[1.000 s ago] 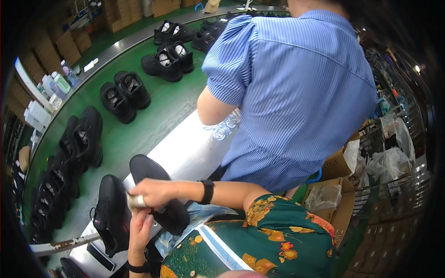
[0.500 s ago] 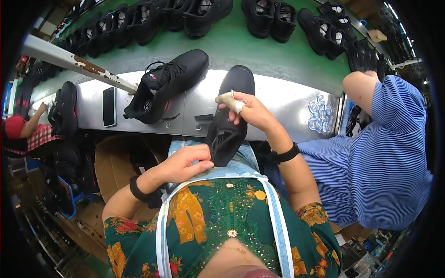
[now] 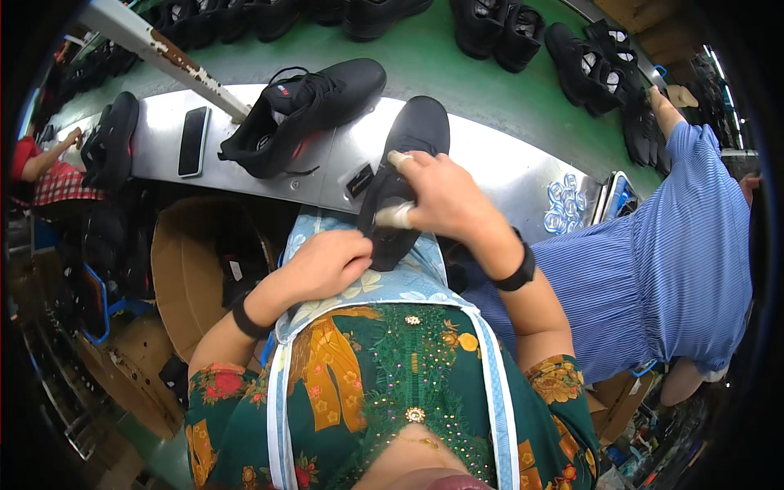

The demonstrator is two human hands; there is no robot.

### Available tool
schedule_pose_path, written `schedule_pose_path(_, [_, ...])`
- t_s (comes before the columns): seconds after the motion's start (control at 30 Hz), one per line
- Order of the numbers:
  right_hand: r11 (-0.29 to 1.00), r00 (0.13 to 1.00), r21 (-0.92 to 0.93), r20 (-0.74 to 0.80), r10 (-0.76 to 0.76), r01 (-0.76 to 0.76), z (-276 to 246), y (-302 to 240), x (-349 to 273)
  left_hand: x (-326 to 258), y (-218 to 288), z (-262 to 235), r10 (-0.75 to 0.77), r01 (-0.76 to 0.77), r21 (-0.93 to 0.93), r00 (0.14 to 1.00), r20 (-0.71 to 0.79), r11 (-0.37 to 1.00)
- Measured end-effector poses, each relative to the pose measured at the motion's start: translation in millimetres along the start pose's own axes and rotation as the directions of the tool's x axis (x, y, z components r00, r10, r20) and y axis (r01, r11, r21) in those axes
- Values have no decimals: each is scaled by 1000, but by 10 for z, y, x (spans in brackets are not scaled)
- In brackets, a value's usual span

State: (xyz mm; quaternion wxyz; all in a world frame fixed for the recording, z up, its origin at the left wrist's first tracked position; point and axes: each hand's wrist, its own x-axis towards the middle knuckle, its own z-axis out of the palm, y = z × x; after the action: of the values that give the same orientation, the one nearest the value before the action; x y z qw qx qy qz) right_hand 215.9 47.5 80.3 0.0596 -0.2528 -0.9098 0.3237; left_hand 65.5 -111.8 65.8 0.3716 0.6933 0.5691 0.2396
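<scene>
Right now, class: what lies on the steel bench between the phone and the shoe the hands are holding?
In the head view, another black shoe lies on its side between the phone and the held shoe.

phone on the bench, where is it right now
In the head view the black phone lies flat on the steel bench, upper left, just left of the black laced shoe.

I see a black shoe point(image 3: 406, 167) lying lengthwise, its rounded toe resting on the metal surface point(image 3: 506, 175) and pointing away from me, its heel end hanging over the near edge above my lap. It is matte and dark, and its heel half is partly hidden.
</scene>
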Motion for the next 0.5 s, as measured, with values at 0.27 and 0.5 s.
schedule_pose_path(0.27, [985, 984, -147, -140, -110, 90, 27, 143, 157, 413, -113, 459, -218, 325, 54, 741, -635, 944])
schedule_pose_path(0.5, [977, 974, -192, -186, -128, 92, 105, 122, 140, 531, -127, 485, -155, 419, 155, 616, -773, 895])
